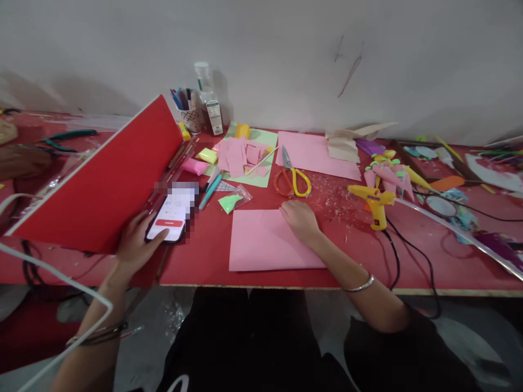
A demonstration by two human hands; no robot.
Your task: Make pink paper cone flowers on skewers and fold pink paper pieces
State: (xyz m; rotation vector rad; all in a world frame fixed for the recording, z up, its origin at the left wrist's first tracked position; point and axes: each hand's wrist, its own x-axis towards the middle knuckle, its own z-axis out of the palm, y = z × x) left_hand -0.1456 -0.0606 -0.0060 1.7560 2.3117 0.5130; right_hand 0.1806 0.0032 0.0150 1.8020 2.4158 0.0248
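My left hand (137, 239) is wrapped round a smartphone (174, 215), thumb over the lower part of its lit screen. A red bar shows on that screen; part of the phone is blurred out. To the right, my right hand (301, 219) lies on a sheet of pink paper (261, 245) near its top edge, fingers lowered onto it. Just beyond that hand are scissors (293, 177) with one red and one yellow handle loop. A small bag of green clay (230, 203) sits above the sheet's left corner.
A red board (102, 179) leans at the left. Beyond stand a pen cup (190, 118) and a bottle (213, 111). Pink paper strips (237, 158) lie on a green sheet (261, 178). A corded yellow glue gun (375, 204) is at the right. Another person's hand (24, 160) shows far left.
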